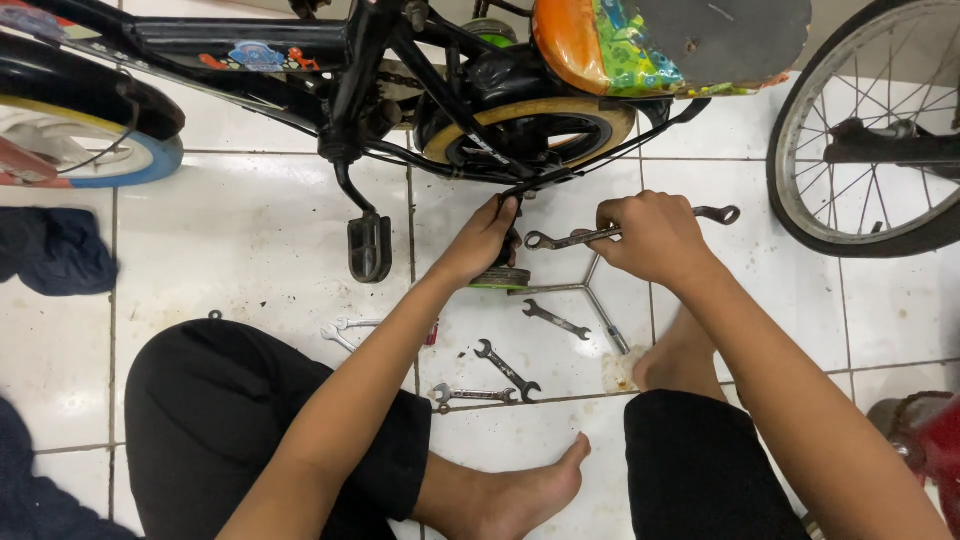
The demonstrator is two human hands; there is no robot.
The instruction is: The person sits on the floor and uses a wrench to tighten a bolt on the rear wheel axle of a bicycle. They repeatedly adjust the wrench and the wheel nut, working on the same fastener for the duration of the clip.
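Foot [520,490]: bare, flat on the white tiled floor [250,240], between two black-clad knees.
Loose wrenches [505,368]: scattered on the tiles just past the foot, beside a three-armed socket wrench [590,292].
Left hand [483,240]: fingers closed around a small training wheel [500,277] and the black strut above it.
Right hand [648,235]: fist gripping a long wrench [600,235], held level, its near end close to the strut.
Pedal [369,247]: hanging left of the hands.
Bicycle [400,90]: small, black, standing across the top.
Second wheel [865,130]: spoked, far right.
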